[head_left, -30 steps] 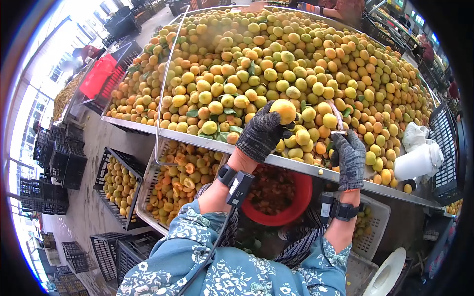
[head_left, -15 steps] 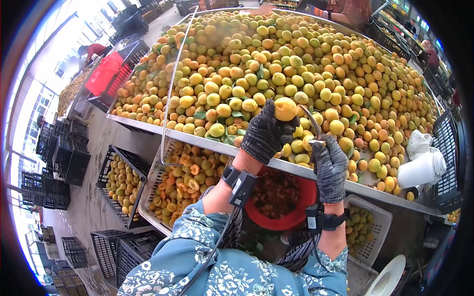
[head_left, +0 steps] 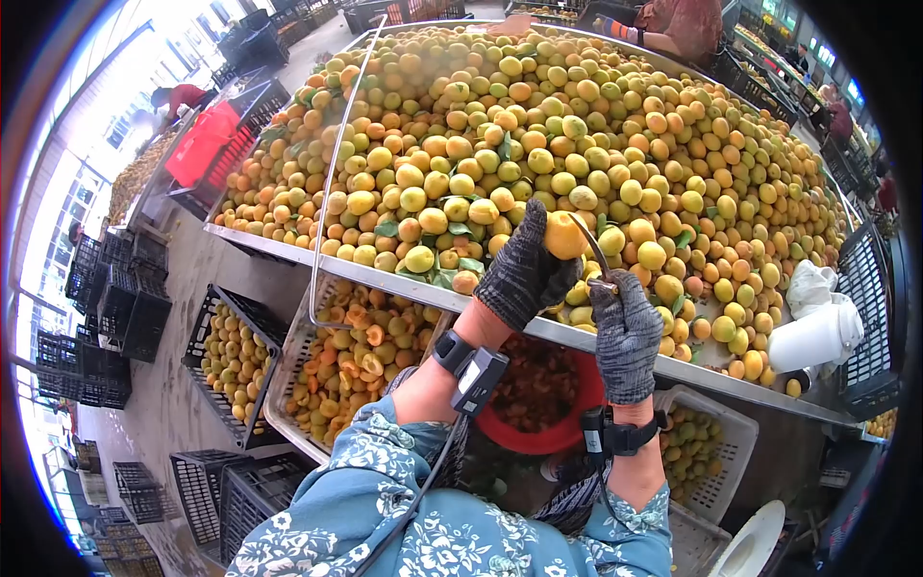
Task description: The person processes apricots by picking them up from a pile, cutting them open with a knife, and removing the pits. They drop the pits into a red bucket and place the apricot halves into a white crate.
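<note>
My left hand, in a dark grey knit glove, holds an apricot between thumb and fingers above the near edge of the fruit heap. Closed around the handle of a curved knife, my right hand is gloved the same way. The blade arcs up along the right side of the apricot, its tip near the top of the fruit. Behind both hands, a broad pile of apricots with a few green leaves covers the metal-edged table.
Below the edge sits a red tub of pits, with a pale crate of halved apricots to its left and a white crate on its right. A white bucket lies on the table at right. A person stands across the heap.
My right hand has moved left, bringing the knife blade against the apricot's side. The apricot has shifted slightly right and down in my left hand.
</note>
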Tool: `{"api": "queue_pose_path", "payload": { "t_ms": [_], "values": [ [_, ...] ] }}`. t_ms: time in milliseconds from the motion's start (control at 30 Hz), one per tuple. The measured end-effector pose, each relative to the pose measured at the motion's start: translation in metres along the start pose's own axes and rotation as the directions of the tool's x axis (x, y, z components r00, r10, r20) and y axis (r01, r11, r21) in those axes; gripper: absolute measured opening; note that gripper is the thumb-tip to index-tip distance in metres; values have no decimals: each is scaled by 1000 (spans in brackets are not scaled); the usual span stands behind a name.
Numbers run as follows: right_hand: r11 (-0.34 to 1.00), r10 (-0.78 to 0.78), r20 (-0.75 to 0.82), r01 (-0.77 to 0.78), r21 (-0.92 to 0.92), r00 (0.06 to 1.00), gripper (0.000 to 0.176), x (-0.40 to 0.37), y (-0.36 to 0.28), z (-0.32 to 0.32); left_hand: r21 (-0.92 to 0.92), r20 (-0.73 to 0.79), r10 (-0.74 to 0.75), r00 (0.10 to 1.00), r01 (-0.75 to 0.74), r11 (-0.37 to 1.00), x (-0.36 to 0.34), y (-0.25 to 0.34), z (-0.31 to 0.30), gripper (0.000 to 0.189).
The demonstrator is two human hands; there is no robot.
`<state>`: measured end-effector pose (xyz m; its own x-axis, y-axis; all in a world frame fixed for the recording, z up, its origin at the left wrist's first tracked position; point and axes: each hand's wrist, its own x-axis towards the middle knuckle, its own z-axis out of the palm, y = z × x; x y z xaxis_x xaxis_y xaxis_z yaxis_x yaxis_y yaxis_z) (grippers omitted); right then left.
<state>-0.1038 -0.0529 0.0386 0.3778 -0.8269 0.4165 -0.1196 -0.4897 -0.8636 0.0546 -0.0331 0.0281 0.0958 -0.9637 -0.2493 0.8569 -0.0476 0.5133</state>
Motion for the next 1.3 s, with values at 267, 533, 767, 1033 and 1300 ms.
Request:
{"api": "queue_pose_path", "payload": {
  "t_ms": [267,533,767,1033,1300],
  "values": [
    [997,15,7,-15,-80,1000,16,-3,-3,6,26,-73,73,995,-71,997,10,-7,-6,59],
    [1000,13,-51,-14,-18,999,16,-9,6,13,474,152,475,867,-486,734,20,-22,-22,56],
    [992,118,-12,-118,-31,993,17,-13,6,18,697,271,533,802,-545,466,26,-26,-41,30],
    [981,151,-1,-150,-123,989,19,-16,2,31,-82,-38,200,979,-203,976,4,-14,11,61],
    [987,131,-49,-135,-87,990,24,0,-2,18,629,244,363,899,-432,647,5,-23,3,47]
  ]
}}
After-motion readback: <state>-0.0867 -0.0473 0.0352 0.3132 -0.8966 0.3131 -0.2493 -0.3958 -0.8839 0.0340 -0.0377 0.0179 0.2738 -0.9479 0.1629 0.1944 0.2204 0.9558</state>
